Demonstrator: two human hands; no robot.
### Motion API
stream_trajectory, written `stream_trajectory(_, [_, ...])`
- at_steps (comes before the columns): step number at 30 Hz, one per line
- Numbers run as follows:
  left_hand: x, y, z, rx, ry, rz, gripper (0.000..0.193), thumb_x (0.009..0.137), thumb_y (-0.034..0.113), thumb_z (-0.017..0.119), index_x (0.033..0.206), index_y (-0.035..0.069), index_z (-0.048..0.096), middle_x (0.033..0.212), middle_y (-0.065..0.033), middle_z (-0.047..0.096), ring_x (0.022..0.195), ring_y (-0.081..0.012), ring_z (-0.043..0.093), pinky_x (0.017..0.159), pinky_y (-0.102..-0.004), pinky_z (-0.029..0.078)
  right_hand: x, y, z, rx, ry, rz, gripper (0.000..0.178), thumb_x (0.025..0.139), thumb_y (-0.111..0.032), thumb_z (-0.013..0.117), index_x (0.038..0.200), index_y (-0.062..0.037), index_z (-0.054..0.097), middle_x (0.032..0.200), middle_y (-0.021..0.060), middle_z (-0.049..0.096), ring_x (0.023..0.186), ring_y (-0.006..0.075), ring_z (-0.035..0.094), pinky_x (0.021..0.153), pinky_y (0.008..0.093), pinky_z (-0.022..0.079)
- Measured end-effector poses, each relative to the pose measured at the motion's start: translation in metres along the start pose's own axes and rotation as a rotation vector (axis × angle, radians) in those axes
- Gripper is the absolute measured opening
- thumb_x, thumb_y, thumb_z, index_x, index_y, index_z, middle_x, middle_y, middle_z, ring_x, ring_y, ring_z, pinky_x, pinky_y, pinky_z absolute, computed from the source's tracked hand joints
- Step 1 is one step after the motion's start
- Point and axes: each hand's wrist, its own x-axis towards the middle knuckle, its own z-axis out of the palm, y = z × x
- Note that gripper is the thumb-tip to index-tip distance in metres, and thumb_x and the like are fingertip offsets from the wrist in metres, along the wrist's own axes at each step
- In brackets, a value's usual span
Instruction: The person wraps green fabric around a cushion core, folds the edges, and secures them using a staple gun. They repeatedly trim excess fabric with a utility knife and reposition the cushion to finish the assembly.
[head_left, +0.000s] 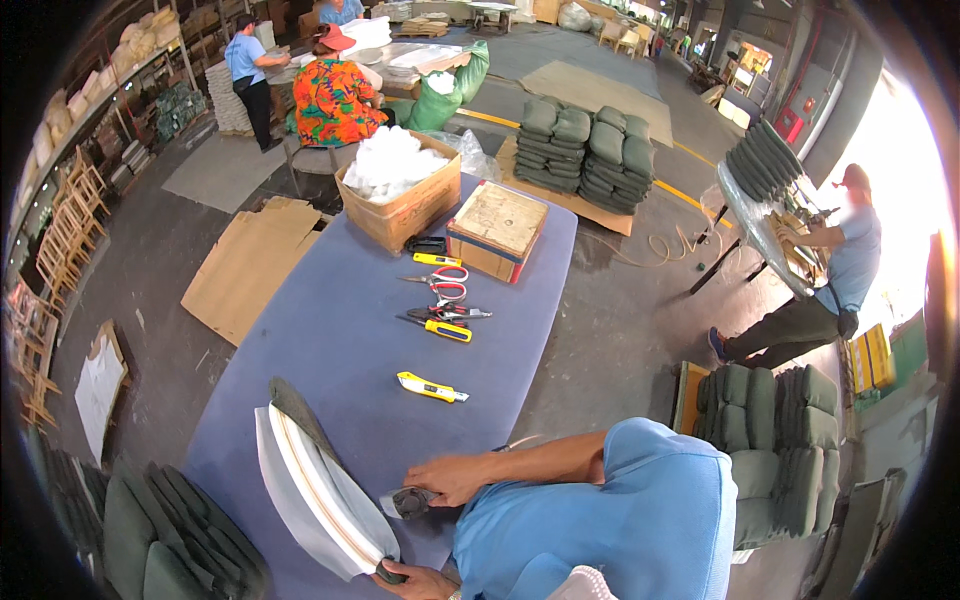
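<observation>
The right hand (452,478) lies fingers curled near the front edge of the blue-covered table (330,340), closed on a small dark tool (408,502) whose make I cannot tell. The left hand (412,580), at the very bottom of the view, is closed on the lower corner of a cushion cover (315,490). That cover stands on edge on the near left part of the table: grey-white fabric on the outside, a pale tan strip running along its long curved seam, and a dark grey-green flap at its upper end.

Further up the table lies a yellow utility knife (432,388), apart from the hands. Beyond it sit a yellow-handled tool (440,328), red-handled scissors (445,283) and another small yellow cutter (437,260), close together. Behind these are a square wooden box with red and blue edging (497,230) and a cardboard box of white stuffing (398,190). Green cushions (160,540) are stacked at the lower left, and more (585,150) are piled on the floor beyond the table.
</observation>
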Motion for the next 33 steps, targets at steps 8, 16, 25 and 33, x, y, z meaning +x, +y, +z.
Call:
stream_trajectory(8, [-0.004,-0.04,0.009,0.028,-0.062,-0.137,0.055,0.106,0.034,0.06,0.137,-0.011,0.054,0.122,-0.0284,0.067,0.104,-0.0362,0.068,0.09,-0.0415,0.055,0.004,-0.032,0.006,0.33,0.013,-0.07,0.047,0.079,-0.016,0.071,0.123,-0.0027,0.061,0.082,0.0241,0.067,0.085,0.0435,0.068,0.075,0.05,0.054])
stream_trajectory(16, [0.006,-0.009,0.001,-0.003,-0.07,-0.278,0.053,0.093,0.031,0.076,0.134,0.0,0.061,0.13,-0.0247,0.066,0.123,-0.0414,0.063,0.1,-0.0441,0.052,-0.002,-0.042,0.008,0.166,0.02,-0.078,0.042,0.081,-0.01,0.082,0.118,0.0,0.066,0.108,0.0154,0.075,0.101,0.0235,0.074,0.088,0.035,0.058])
stream_trajectory(25, [-0.004,-0.002,0.007,0.029,-0.039,-0.221,0.061,0.088,0.026,0.079,0.141,0.008,0.057,0.139,-0.0178,0.063,0.136,-0.0429,0.052,0.105,-0.0484,0.051,0.027,-0.062,0.016,0.134,-0.14,-0.102,0.031,0.084,-0.008,0.08,0.111,0.0018,0.067,0.098,0.0133,0.074,0.087,0.0246,0.074,0.077,0.0348,0.057])
stream_trajectory(33, [-0.013,0.006,0.026,0.029,-0.084,-0.197,0.068,0.084,0.019,0.078,0.147,0.012,0.053,0.145,-0.0161,0.058,0.139,-0.0418,0.049,0.104,-0.0482,0.052,0.024,-0.042,0.006,0.095,-0.147,-0.132,0.032,0.086,-0.009,0.078,0.115,0.0012,0.067,0.101,0.0145,0.075,0.092,0.028,0.075,0.079,0.0356,0.057])
